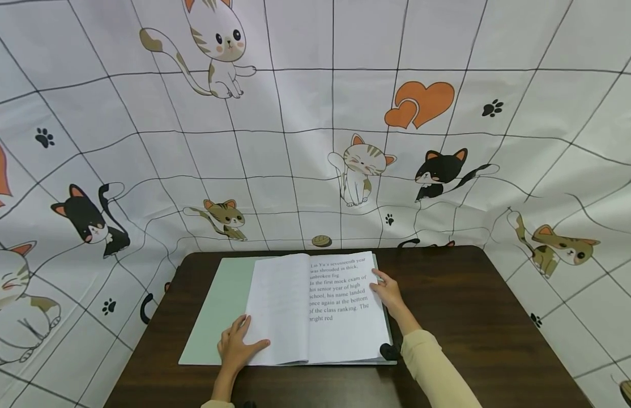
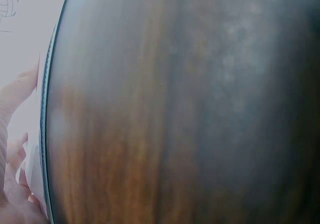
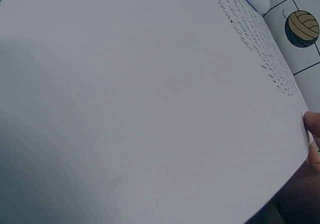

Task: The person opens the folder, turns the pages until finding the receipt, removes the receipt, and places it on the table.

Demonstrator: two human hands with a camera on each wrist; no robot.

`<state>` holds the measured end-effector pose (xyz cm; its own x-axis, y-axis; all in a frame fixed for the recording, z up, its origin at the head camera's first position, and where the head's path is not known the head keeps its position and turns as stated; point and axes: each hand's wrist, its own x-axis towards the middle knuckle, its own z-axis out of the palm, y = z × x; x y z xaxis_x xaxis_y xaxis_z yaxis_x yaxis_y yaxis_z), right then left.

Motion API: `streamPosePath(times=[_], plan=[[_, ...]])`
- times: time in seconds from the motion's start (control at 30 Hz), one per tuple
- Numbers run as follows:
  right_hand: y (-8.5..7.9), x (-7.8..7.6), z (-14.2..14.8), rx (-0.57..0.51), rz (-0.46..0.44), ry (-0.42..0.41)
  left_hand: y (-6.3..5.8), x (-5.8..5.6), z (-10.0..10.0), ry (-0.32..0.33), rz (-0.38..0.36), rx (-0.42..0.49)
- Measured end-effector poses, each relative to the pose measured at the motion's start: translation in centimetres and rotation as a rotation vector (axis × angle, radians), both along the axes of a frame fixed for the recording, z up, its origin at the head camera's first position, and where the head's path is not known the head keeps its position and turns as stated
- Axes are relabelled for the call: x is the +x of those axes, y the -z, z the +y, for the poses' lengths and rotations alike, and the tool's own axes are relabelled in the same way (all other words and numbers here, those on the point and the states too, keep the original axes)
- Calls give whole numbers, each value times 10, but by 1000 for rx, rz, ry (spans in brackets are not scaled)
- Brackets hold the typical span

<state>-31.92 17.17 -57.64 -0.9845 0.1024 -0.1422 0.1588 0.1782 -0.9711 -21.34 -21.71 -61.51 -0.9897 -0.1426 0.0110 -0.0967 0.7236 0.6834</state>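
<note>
An open book lies on the table with a pale green cover showing at its left. Large printed text fills the upper part of its right page; the left page looks blank. My left hand rests on the left page's lower outer edge, thumb and fingers spread; the left wrist view catches only part of it at the far left. At the upper right edge of the right page is my right hand. In the right wrist view, its thumb and fingers pinch the page edge.
The dark brown wooden table extends on both sides of the book. A white curtain with grid lines and cartoon cats hangs behind and around it. A small black device sits at the right wrist.
</note>
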Motion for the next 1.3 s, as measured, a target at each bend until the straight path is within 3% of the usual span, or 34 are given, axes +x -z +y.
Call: streamPosePath(times=[0.23, 0.6, 1.3], plan=[[2, 10, 4, -118, 100, -50, -1, -1, 1, 11, -5, 10], [1, 12, 2, -104, -44, -54, 0, 1, 3, 1, -5, 6], [5, 26, 0, -87, -78, -126, -5, 2, 3, -16, -11, -11]])
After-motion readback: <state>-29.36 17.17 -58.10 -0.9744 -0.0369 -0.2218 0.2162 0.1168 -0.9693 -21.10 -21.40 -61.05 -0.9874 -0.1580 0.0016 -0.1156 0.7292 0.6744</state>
